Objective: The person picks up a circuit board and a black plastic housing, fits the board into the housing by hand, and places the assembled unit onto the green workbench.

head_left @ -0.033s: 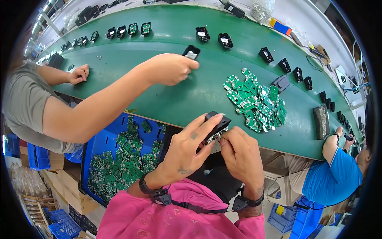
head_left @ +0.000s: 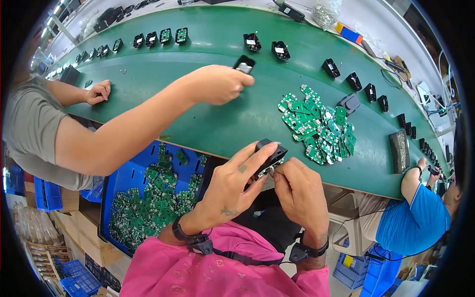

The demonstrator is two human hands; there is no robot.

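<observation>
Near the table's front edge, my left hand (head_left: 233, 182) grips a black plastic housing (head_left: 271, 154), fingers over its top and thumb below. Green and silver parts (head_left: 267, 172) show along the housing's lower side, facing my right hand. Close against that side, my right hand (head_left: 303, 190) is closed in a pinch; its fingertips hide whatever lies between them. Beyond my hands, a loose pile of green circuit boards (head_left: 319, 126) rests on the green table (head_left: 217, 123). A dark grey housing (head_left: 349, 103) lies at the pile's right edge.
At left, a co-worker's arm (head_left: 143, 116) reaches across the table, its hand holding an open black housing (head_left: 244, 64). Several black housings (head_left: 280, 50) line the far side. A blue bin (head_left: 118, 180) of circuit boards stands left below. A dark block (head_left: 399, 151) lies right.
The co-worker's reaching hand has shifted slightly to the right with the open black housing in it. My own hands show no visible movement.
</observation>
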